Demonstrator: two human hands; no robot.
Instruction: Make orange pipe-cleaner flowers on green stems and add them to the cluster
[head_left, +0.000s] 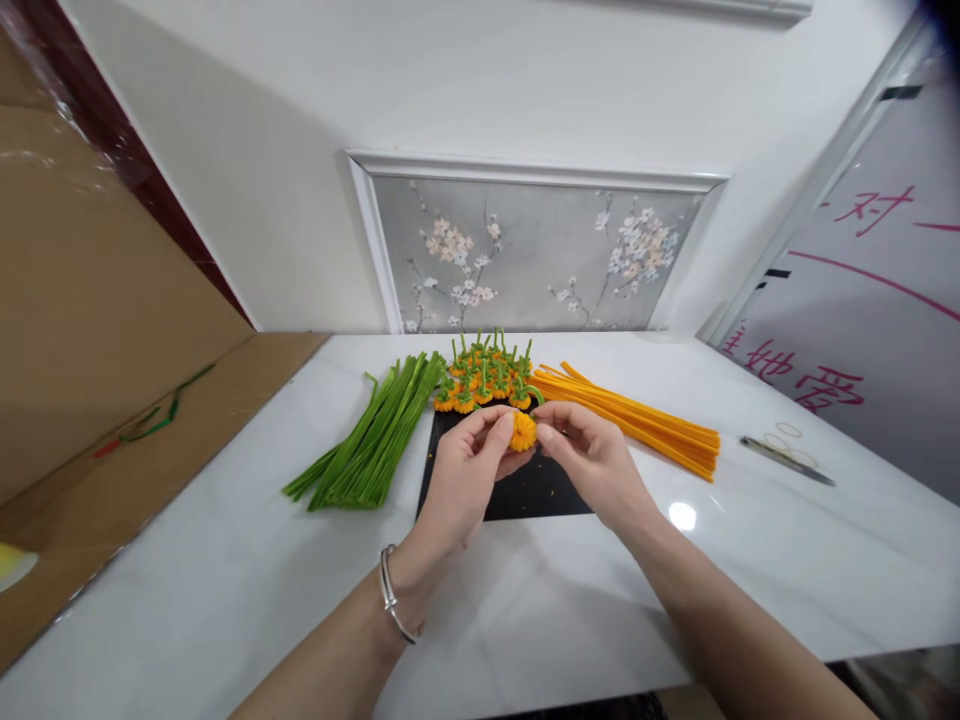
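Between my hands, above a black mat [529,490], is a small orange pipe-cleaner pumpkin [523,432]. My left hand [469,465] pinches its left side between thumb and fingers. The fingers of my right hand [592,455] are closed at its right edge, with the thumb touching it; their exact hold is partly hidden. A curl of green pipe cleaner [536,396] shows just above the right fingertips. Behind my hands, several similar orange pumpkins [484,380] with green tops and upright stems stand grouped at the back of the mat.
A bundle of green pipe cleaners [382,430] lies left of the mat, and orange pipe cleaners [637,420] lie to the right. Farther right are scissors [787,460] beside thin loops [789,430]. Cardboard [112,480] borders the white table [247,590] at left; a wall [300,220] rises behind.
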